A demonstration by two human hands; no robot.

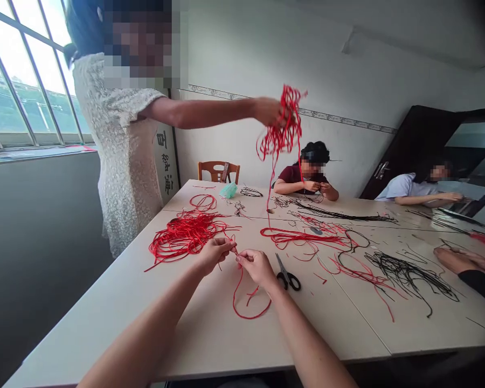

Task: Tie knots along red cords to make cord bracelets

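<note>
My left hand and my right hand are close together above the white table. Each has its fingers pinched on a thin red cord, which hangs from them and curves in a loop on the tabletop. The short stretch between my fingertips is too small to make out well. A large tangled pile of red cord lies just beyond my left hand. Right of my right hand rests a pair of scissors with black handles, its blades pointing away from me.
A standing person at left holds a red cord bundle over the table. Others sit at the far side and right, one handling cord. Black cords, a red cord bundle and a green plastic bag lie about.
</note>
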